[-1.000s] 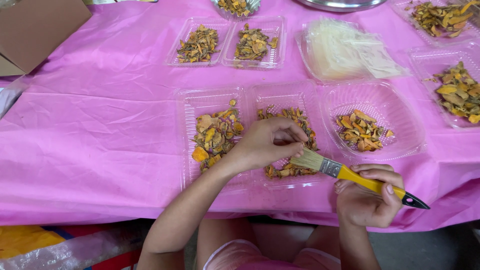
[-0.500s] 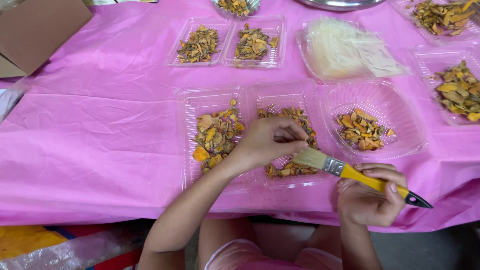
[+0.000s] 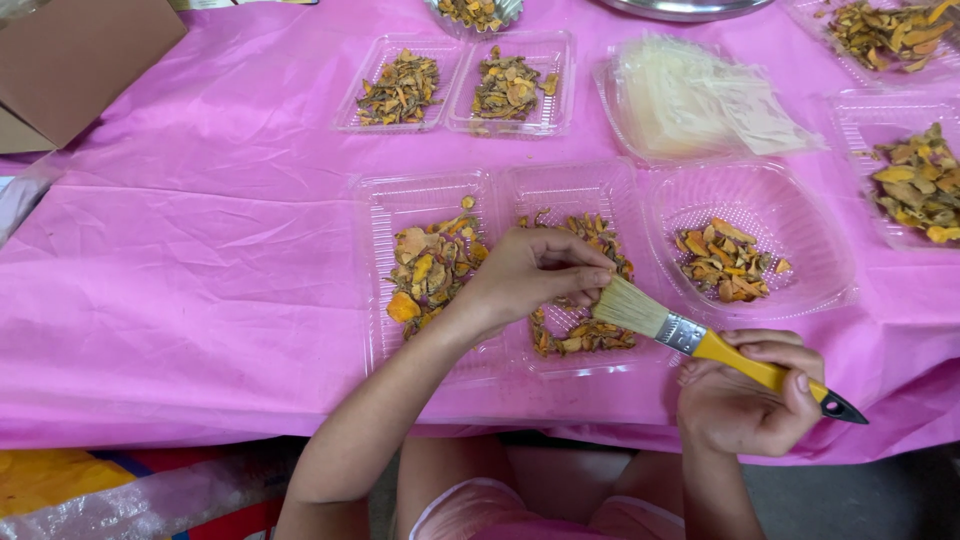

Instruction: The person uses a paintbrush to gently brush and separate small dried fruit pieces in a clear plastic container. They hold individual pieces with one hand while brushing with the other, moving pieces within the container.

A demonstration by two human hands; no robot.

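Observation:
My left hand (image 3: 535, 275) reaches over a clear two-part plastic tray (image 3: 378, 262) and pinches a small dried orange-brown piece above the tray's right half. My right hand (image 3: 750, 395) grips a paintbrush (image 3: 700, 345) with a yellow handle, black tip and pale bristles. The bristles touch the fingertips of my left hand. Dried orange slices (image 3: 430, 270) fill the tray's left half, and more dried pieces (image 3: 585, 335) lie in the right half under my hand.
A round clear perforated bowl (image 3: 800, 215) of dried slices sits right of the tray. Farther back are another two-part tray (image 3: 455, 85), a stack of clear bags (image 3: 700, 100), more trays (image 3: 915, 180) at right, and a cardboard box (image 3: 70, 60). A pink tablecloth (image 3: 180, 270) covers the table.
The brush has tilted slightly, its bristles staying against my left fingertips. Both hands remain in almost the same place.

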